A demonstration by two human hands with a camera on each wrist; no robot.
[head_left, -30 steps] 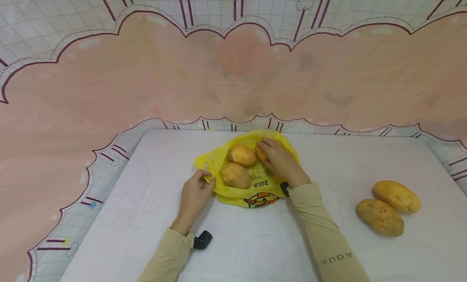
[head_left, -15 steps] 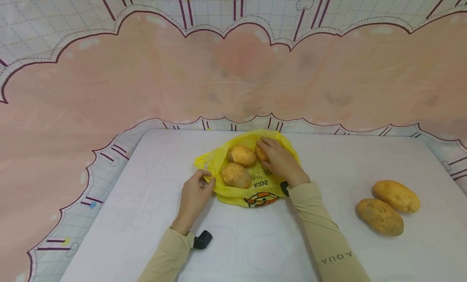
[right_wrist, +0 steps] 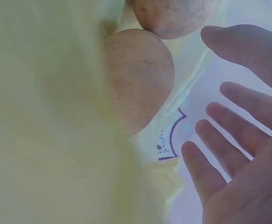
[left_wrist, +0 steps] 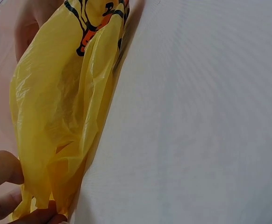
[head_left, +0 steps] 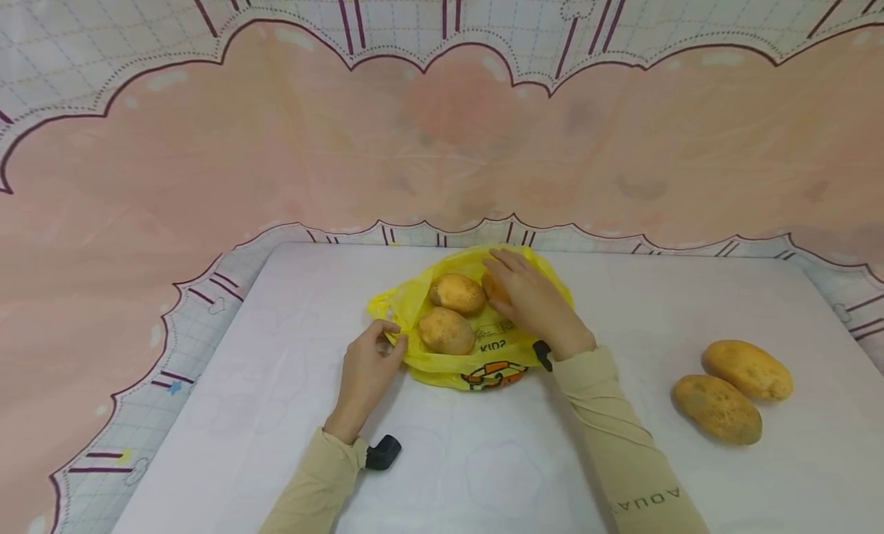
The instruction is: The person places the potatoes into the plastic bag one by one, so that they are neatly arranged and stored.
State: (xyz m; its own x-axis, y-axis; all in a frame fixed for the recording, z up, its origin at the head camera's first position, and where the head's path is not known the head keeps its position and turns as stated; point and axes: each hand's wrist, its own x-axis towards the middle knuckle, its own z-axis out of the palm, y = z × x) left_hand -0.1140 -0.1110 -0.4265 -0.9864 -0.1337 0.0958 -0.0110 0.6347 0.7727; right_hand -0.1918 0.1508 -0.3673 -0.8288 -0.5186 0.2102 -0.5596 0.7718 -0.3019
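Note:
A yellow plastic bag (head_left: 428, 369) with dark print lies with its mouth spread. Inside it are three potatoes: a front one (head_left: 446, 331), one behind it (head_left: 457, 294) and one at the right (head_left: 494, 287), partly behind my right hand. My left hand (head_left: 369, 373) pinches the bag's left edge between thumb and fingers; the left wrist view shows those fingertips (left_wrist: 7, 168) at the gathered plastic. My right hand (head_left: 535, 304) is over the bag's right side. In the right wrist view its fingers (right_wrist: 220, 154) are straight and spread, apart from the nearest potato (right_wrist: 143, 79).
Two more potatoes, one in front (head_left: 717, 409) and one behind (head_left: 748, 370), lie side by side on the white table (head_left: 470, 473) to the right. A patterned cloth backdrop (head_left: 331, 150) rises behind the table. Dark wrist mounts (head_left: 384, 453) sit at my sleeves.
My right hand has released the right-hand potato, straightened its fingers and shifted slightly right. The potato stays in the bag. My left hand keeps its place on the bag's edge.

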